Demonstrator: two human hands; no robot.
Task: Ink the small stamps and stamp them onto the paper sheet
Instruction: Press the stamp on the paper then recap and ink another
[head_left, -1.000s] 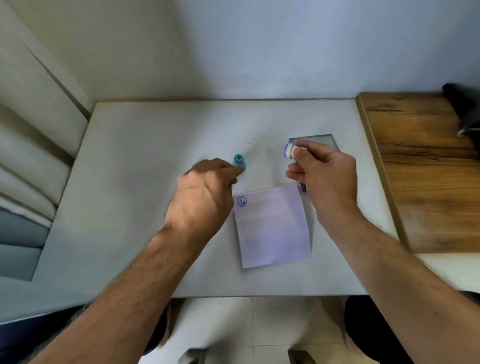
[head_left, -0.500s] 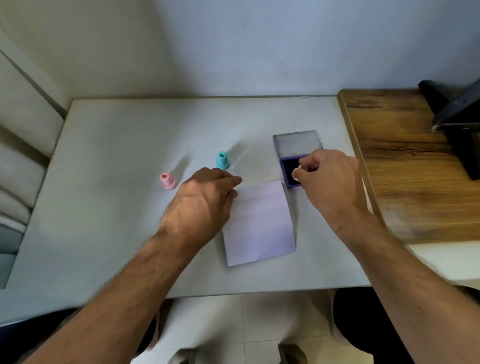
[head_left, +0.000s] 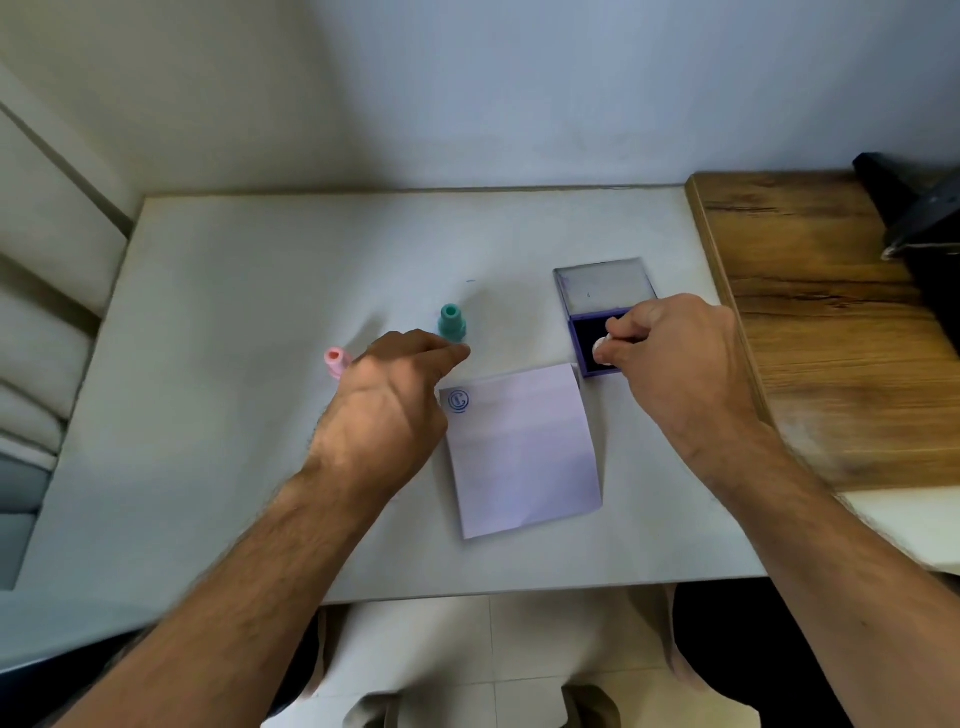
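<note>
Head view. Seen from above: a pale grey table (head_left: 260, 467), near edge running below both forearms, far edge against a plain wall (head_left: 467, 93), right edge butted to a wooden top (head_left: 831, 338). Broad bare stretch of tabletop at left and along the back; things crowded at centre and right. Dark object (head_left: 924, 223) at the far right corner, cut off by the frame.

Lay flat near the middle front: a lilac paper sheet (head_left: 524, 457), long axis running away from the body and slightly tilted, one blue round print (head_left: 458, 401) in its far left corner. Just beyond its far right corner: an open ink pad (head_left: 587, 338), clear lid (head_left: 605, 286) folded back flat.

Stood upright, tops up: a teal stamp (head_left: 451, 322) and a pink stamp (head_left: 335, 361), apart from the sheet.

Right hand (head_left: 675, 358) pinched a white stamp (head_left: 602, 349) over the dark pad; whether touching, impossible to tell. Left hand (head_left: 389, 410) rested knuckles up beside the sheet's left edge, fingers loosely bent, holding nothing visible, forefinger near the teal stamp's base.
</note>
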